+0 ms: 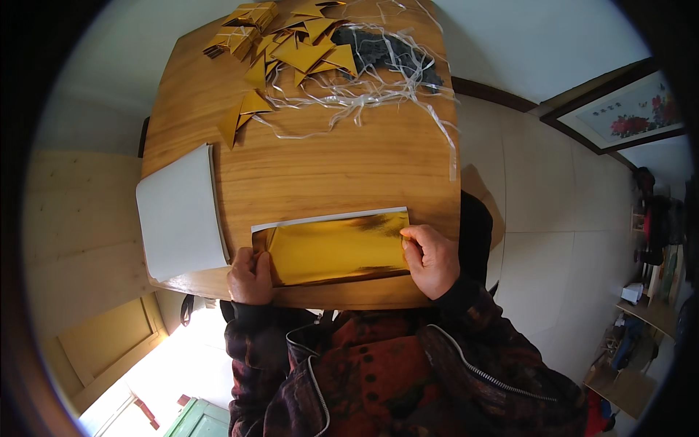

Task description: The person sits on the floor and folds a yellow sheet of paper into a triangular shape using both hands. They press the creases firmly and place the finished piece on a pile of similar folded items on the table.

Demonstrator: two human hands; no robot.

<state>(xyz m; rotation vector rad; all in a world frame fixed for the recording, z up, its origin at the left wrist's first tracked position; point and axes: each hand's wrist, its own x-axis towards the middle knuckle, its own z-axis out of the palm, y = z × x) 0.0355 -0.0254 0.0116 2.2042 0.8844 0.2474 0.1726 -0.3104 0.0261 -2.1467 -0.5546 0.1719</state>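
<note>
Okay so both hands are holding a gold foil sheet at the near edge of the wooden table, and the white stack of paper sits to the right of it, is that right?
Not quite: the head view shows the white stack of paper to the left of the gold foil sheet. The left hand and right hand do hold it on the wooden table.

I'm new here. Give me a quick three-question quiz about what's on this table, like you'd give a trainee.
1. True or false: the left hand and the right hand hold opposite ends of the gold sheet.
2. Which lies to the left of the gold sheet? A) a white paper stack B) a red bowl C) a pair of scissors
3. Fill in: at the far end of the wooden table, the folded gold pieces lie beside a tangle of pale ______.

Key: 1 true; 2 A; 3 strings.
</note>
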